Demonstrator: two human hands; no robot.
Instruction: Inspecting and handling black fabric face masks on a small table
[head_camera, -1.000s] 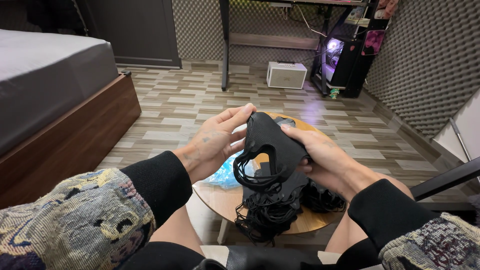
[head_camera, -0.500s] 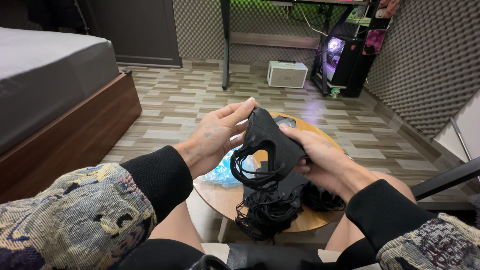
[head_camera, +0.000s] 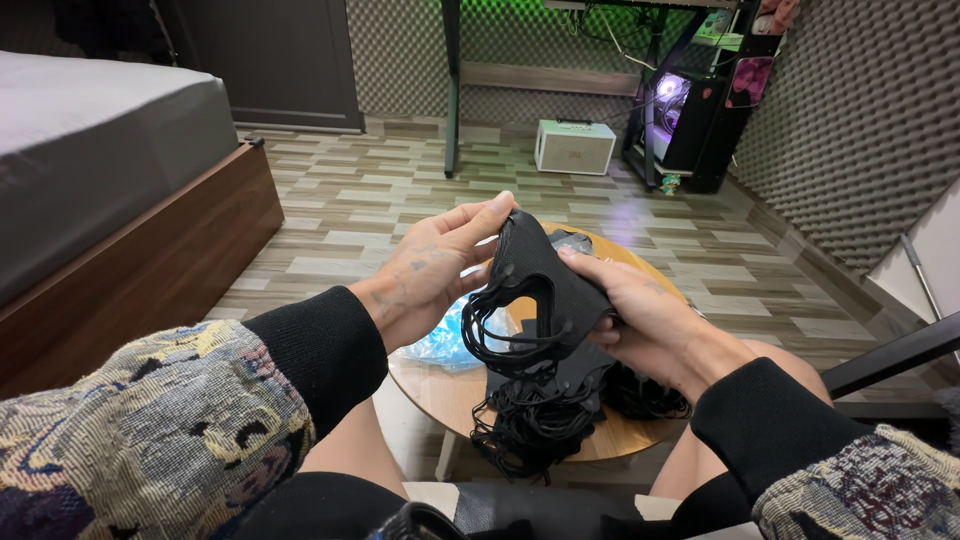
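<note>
Little has shifted since the earlier frame: both hands hold the black masks at about the same height, and the left thumb now sits a touch higher on the top edge. Left hand (head_camera: 435, 270) grips the masks (head_camera: 535, 295) from the left, thumb and fingertips pinched on the upper rim. Right hand (head_camera: 640, 315) holds them from the right, fingers curled around the folded side, thumb on the front. Ear loops (head_camera: 490, 340) hang in a tangle from the lower edge. Those masks sit in the air above a round wooden table (head_camera: 440, 395), between the person's knees. More black masks (head_camera: 545, 405) lie piled on the table just under them, loops spilling over the near rim. A blue plastic wrapper (head_camera: 440, 345) lies on the table beneath the left wrist. Behind, a white speaker (head_camera: 573, 147) stands on the floor beside a lit computer case (head_camera: 690, 120), and a bed (head_camera: 110, 190) fills the left side.
</note>
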